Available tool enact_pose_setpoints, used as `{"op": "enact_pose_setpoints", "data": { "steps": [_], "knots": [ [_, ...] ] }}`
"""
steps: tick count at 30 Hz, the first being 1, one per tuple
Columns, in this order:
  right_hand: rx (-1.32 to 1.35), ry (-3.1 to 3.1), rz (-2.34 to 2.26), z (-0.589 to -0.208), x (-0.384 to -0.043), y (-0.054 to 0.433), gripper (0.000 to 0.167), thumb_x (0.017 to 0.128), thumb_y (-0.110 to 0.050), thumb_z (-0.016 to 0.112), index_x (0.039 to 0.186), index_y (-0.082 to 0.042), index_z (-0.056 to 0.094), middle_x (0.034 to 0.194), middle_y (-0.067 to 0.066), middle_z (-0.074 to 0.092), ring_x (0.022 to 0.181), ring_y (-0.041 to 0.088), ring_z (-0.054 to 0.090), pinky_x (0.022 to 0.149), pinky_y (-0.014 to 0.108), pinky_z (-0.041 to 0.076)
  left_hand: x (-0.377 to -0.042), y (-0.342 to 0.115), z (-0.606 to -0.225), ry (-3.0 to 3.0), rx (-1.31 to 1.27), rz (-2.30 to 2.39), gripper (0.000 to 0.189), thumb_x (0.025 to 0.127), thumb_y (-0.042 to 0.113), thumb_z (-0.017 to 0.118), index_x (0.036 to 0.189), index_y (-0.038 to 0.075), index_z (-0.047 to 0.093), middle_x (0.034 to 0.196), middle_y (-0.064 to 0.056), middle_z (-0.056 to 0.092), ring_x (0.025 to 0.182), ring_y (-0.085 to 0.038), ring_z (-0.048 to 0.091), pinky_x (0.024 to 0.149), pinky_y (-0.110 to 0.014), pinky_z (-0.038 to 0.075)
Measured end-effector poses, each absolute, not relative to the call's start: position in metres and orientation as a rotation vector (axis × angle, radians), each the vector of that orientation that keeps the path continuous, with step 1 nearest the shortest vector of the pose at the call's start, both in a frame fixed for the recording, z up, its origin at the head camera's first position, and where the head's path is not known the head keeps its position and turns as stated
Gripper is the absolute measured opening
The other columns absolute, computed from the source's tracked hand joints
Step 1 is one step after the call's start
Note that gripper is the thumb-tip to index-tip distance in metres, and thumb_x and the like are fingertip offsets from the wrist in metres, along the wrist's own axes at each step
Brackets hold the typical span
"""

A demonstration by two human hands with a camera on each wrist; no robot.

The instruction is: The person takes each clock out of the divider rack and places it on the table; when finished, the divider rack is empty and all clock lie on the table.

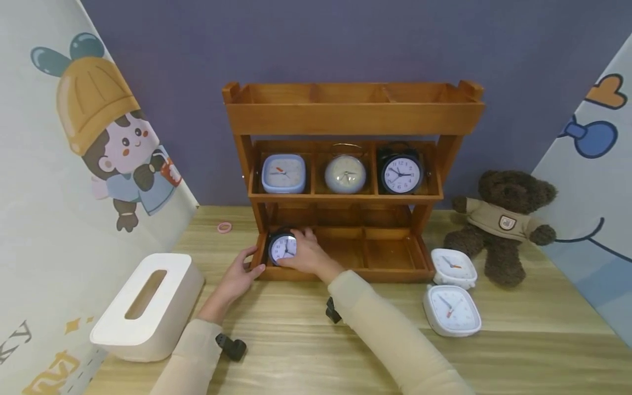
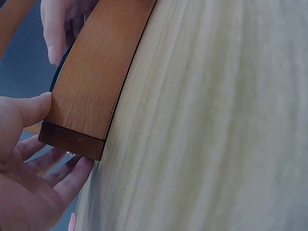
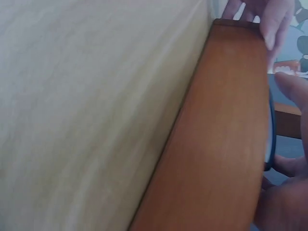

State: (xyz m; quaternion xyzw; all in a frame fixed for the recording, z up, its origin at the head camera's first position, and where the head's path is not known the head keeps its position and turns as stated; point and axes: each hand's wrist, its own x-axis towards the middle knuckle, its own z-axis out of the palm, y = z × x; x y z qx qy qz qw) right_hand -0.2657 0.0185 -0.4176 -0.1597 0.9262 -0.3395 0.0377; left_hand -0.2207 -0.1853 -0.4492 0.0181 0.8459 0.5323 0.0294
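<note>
A black round alarm clock [image 1: 283, 247] with a white dial stands in the lower left compartment of a brown wooden rack [image 1: 353, 119]. My right hand [image 1: 312, 255] holds this clock from its right side, thumb near the dial, other fingers reaching behind. In the right wrist view only the dark rim of the clock [image 3: 271, 130] shows past the front board. My left hand [image 1: 239, 278] grips the rack's lower left corner; in the left wrist view its thumb lies at the board's upper edge and the fingertips [image 2: 82, 168] touch the end face.
On the middle tier sit a blue square clock [image 1: 283, 173], a round cream clock [image 1: 345, 174] and another black alarm clock [image 1: 402, 174]. Two white clocks [image 1: 452, 311] lie at the right near a teddy bear [image 1: 508, 219]. A white tissue box [image 1: 170, 296] and pink ring [image 1: 224, 227] are leftward.
</note>
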Motion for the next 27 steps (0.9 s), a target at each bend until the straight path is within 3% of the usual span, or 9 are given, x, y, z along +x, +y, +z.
{"op": "enact_pose_setpoints", "data": {
  "steps": [14, 27],
  "knots": [
    [-0.385, 2.989, -0.853, -0.425, -0.266, -0.001, 0.100, 0.071, -0.056, 0.081, 0.145, -0.003, 0.040, 0.142, 0.021, 0.032, 0.123, 0.035, 0.042, 0.098, 0.045, 0.043, -0.222, -0.188, -0.450, 2.590, 0.054, 1.655, 0.060, 0.097, 0.008, 0.059, 0.149, -0.001, 0.030, 0.141, -0.034, 0.038, 0.125, -0.047, 0.044, 0.095, -0.052, 0.044],
    [-0.363, 3.089, -0.913, -0.429, -0.267, -0.009, 0.088, 0.069, -0.040, 0.087, 0.141, -0.010, 0.047, 0.135, 0.016, 0.039, 0.122, 0.032, 0.040, 0.098, 0.044, 0.040, -0.222, -0.188, -0.450, 2.589, 0.063, 1.665, 0.061, 0.097, 0.009, 0.060, 0.149, -0.002, 0.031, 0.139, -0.035, 0.041, 0.122, -0.047, 0.047, 0.092, -0.050, 0.046]
  ]
}}
